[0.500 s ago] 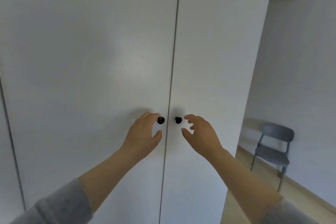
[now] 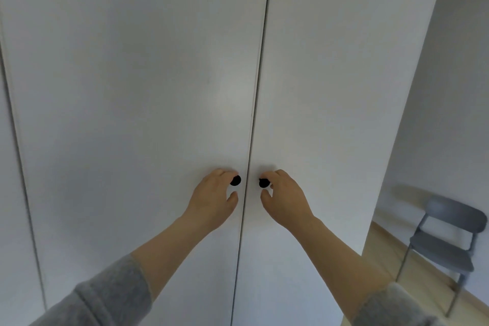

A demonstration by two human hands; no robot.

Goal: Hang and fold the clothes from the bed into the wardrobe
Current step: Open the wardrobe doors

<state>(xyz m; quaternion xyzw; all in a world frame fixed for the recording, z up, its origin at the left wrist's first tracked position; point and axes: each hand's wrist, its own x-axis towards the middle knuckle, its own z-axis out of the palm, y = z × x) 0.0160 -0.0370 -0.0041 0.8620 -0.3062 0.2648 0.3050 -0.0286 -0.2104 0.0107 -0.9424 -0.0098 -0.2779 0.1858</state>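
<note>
head view: one camera, looking at the doors
wardrobe [image 2: 330,74]: white, filling the view ahead, both doors closed, seam down the middle
left knob [image 2: 235,180]: black, just left of the seam
right knob [image 2: 263,183]: black, just right of it
left hand [image 2: 214,198]: fingers curled, tips at the left knob, thumb spread below, off it; firm hold unclear
right hand [image 2: 287,197]: likewise at the right knob
chair [image 2: 447,249]: grey, far right
</note>
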